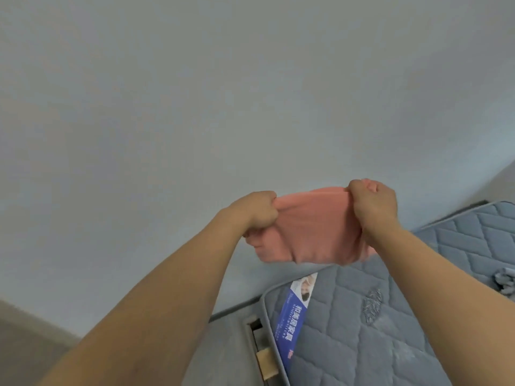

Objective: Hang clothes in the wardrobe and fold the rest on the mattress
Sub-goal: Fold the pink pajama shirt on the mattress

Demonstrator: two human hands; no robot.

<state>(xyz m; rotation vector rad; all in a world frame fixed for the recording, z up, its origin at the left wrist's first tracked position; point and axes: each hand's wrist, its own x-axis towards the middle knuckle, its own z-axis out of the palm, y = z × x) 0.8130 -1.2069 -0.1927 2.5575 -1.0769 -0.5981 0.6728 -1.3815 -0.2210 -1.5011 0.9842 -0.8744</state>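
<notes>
You hold a soft pink cloth garment (309, 229) up in the air, in front of the plain pale wall (195, 93) and above the top corner of the grey quilted mattress (390, 316). Your left hand (257, 211) grips its left end in a tight fist. Your right hand (373, 203) grips its right end the same way. A blue and white label (292, 316) runs along the mattress's left edge. A small grey crumpled thing (503, 280) lies near its right edge.
</notes>
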